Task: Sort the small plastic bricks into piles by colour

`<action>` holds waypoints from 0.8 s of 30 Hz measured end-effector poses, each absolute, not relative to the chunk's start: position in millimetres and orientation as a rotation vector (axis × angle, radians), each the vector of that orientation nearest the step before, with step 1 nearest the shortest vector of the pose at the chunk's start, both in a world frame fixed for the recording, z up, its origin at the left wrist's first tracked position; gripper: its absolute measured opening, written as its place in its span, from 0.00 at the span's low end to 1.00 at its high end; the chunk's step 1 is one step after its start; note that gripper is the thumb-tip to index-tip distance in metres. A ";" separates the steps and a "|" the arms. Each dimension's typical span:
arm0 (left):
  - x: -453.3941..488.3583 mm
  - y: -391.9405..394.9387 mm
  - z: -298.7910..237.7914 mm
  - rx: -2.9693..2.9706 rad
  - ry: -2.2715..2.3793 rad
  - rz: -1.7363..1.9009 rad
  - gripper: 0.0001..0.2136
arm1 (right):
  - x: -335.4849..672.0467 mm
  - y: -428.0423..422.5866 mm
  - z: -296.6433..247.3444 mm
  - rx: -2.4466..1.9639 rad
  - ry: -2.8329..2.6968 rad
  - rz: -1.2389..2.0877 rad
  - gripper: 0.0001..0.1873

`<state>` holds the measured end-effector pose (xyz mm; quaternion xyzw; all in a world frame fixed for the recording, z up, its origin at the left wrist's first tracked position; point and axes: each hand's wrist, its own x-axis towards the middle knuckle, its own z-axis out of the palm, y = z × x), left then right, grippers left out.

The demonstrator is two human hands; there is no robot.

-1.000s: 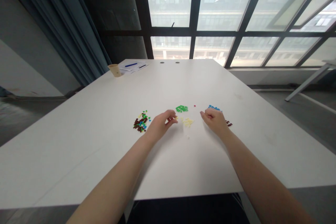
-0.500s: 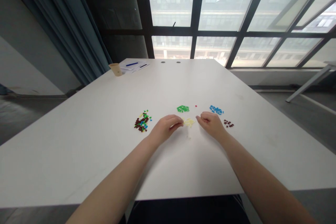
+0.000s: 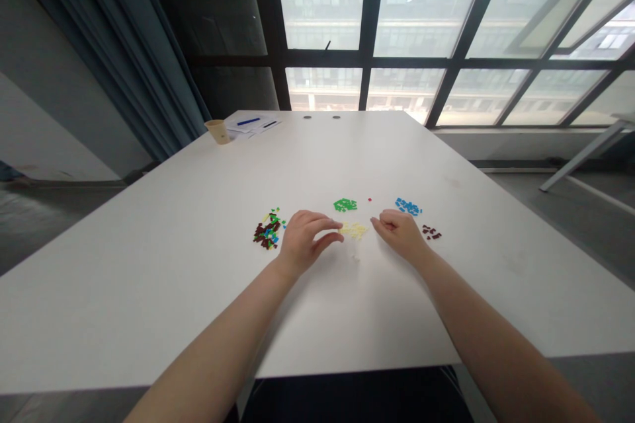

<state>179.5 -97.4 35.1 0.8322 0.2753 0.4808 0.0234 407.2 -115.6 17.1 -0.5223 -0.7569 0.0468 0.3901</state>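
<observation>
Small pale yellow pieces [image 3: 354,230] lie in a loose cluster between my two hands. My left hand [image 3: 308,238] rests at the cluster's left side, thumb and fingertips apart with nothing seen between them. On the other side, my right hand [image 3: 395,230] is closed, its fingers curled; whatever it holds, if anything, is hidden. A mixed pile of dark brown, green, blue and yellow pieces [image 3: 266,231] sits left of my left hand. Green pieces [image 3: 344,205] are grouped beyond the yellow ones. Blue pieces [image 3: 408,206] and dark brown pieces [image 3: 430,232] lie near my right hand.
One red piece [image 3: 370,199] lies alone between the green and blue groups. At the far left of the white table [image 3: 163,291] stand a paper cup [image 3: 218,133] and papers [image 3: 253,126] with a blue pen [image 3: 249,121]. Two round grey discs lie at the far edge.
My left thumb and fingertips have parted, and the hand has drawn slightly left, showing more of the yellow pieces. My right hand stays closed in nearly the same place.
</observation>
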 end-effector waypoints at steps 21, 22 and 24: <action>179.5 -92.4 28.3 2.647 0.789 1.410 0.08 | 372.2 -136.1 25.0 -0.944 -1.866 0.187 0.09; 179.3 -92.1 28.1 2.645 0.774 1.420 0.08 | 370.9 -136.6 24.4 -0.931 -1.860 0.179 0.09; 178.7 -91.5 27.9 2.640 0.734 1.449 0.09 | 369.0 -137.3 23.6 -0.921 -1.849 0.160 0.09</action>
